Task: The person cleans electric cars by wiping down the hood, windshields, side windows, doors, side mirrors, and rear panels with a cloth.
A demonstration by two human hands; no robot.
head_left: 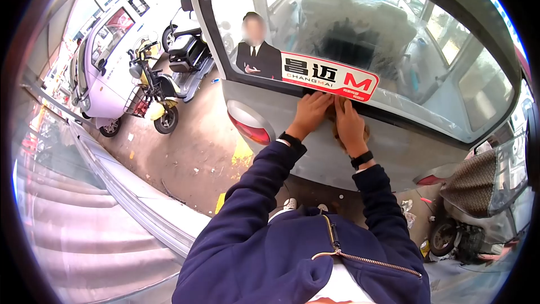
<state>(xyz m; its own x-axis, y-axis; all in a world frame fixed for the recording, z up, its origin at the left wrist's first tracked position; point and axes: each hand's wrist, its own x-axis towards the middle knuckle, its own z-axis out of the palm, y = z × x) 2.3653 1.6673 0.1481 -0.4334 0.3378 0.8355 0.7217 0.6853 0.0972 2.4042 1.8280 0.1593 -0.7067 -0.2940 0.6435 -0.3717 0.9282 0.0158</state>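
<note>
My left hand (309, 115) and my right hand (351, 126) are side by side at the rear panel (270, 102) of a small grey vehicle, just under its back window (416, 50). The fingers of both hands are bent and drawn together at the dark lower window trim (388, 117). Between and behind them shows a brownish thing (336, 129), mostly covered by my right hand, whose kind I cannot make out. A red and white sticker (329, 76) with lettering and a large M sits on the glass right above my fingertips.
A red tail light (250, 126) is left of my hands, another tail light (436, 175) lower right. Scooters (163, 93) and a pale pink vehicle (109, 59) stand at left. A wheel (443, 236) is at lower right. Corrugated sheeting (84, 208) lies at lower left.
</note>
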